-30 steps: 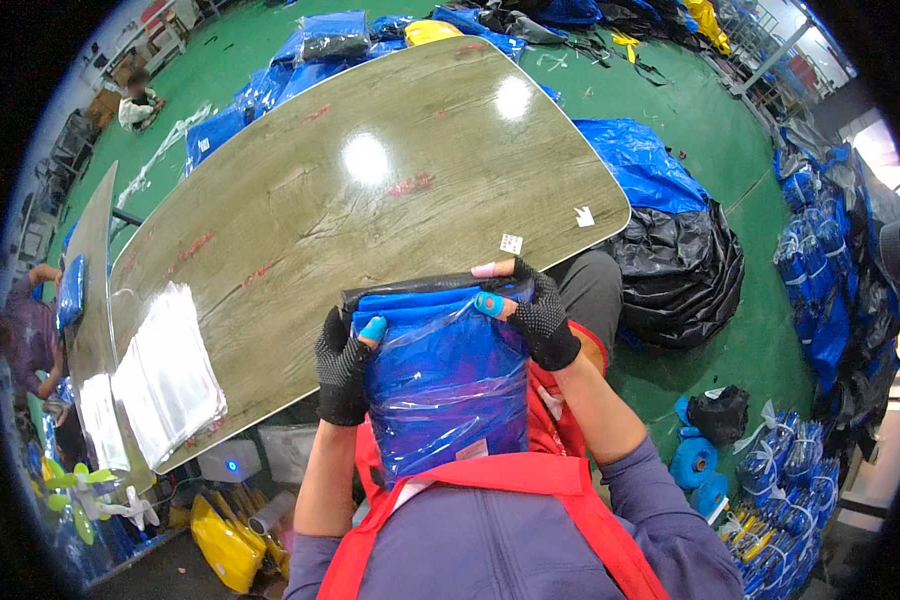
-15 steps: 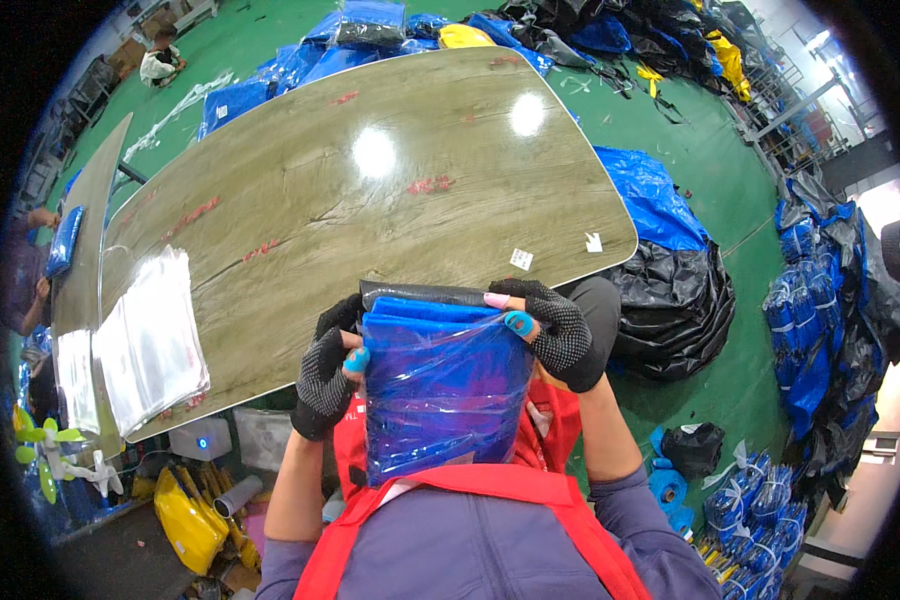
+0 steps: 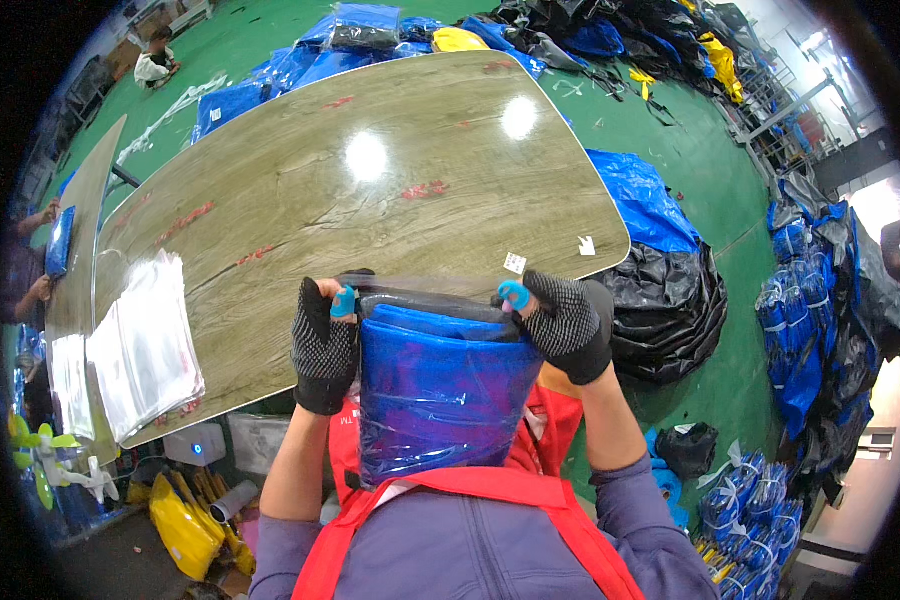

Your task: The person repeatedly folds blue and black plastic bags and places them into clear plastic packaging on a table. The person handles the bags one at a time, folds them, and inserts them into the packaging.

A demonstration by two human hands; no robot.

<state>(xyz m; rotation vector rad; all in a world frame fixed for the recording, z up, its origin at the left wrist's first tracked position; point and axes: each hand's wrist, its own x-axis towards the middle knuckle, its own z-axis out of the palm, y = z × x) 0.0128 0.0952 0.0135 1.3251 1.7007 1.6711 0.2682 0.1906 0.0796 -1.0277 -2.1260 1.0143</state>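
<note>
A folded blue tarp (image 3: pixel 445 400) with a dark edge at its top sits inside a clear plastic bag (image 3: pixel 435 287), upright against my red apron (image 3: pixel 560 430). My left hand (image 3: pixel 327 345), in a black dotted glove with bare fingertips and blue tape on the thumb, pinches the bag's upper left corner. At the upper right corner my right hand (image 3: pixel 570 325), gloved and taped alike, is closed on the bag's edge. Between them the bag's mouth is stretched above the tarp. Fingers behind the plastic are partly hidden.
A wood-patterned table (image 3: pixel 370 220) stands before me, bearing a stack of clear bags (image 3: pixel 150 350). At far left a co-worker's hands hold a blue packet (image 3: pixel 61 242). Black and blue sheeting (image 3: pixel 665 310) lies right of the table; tied blue bundles (image 3: pixel 755 510) lie lower right.
Both hands have risen to the bag's top corners. The plastic mouth now extends above the tarp, drawn up and taut, where before it lay lower across the tarp's front.
</note>
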